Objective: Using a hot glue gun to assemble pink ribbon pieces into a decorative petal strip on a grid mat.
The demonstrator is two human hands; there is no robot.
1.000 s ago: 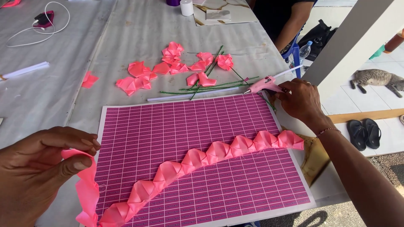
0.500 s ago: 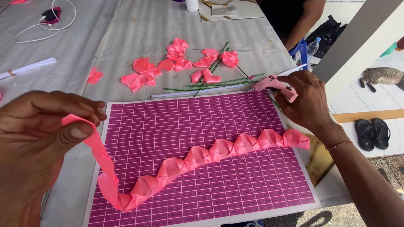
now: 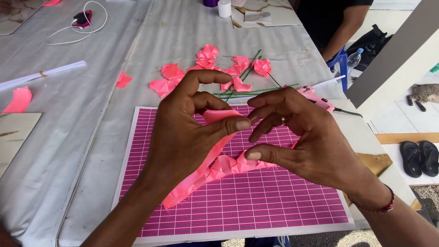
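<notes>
My left hand pinches one end of a folded pink ribbon strip between thumb and forefinger, lifted above a magenta gridded cutting mat. The strip hangs down from that pinch and its folded, zigzag part rests on the mat. Close beside it, my right hand touches the folded part with its thumb, the other fingers curved and spread above. A ring shows on one right finger and a red cord on that wrist.
Behind the mat lie several pink ribbon petals, green stems and a pink glue gun. Another person sits at the table's far right. A cable, a white stick and a cat are farther off.
My right hand left the glue gun and came in to the ribbon. My left hand moved right to the mat's centre with the ribbon's end, gathering the strip.
</notes>
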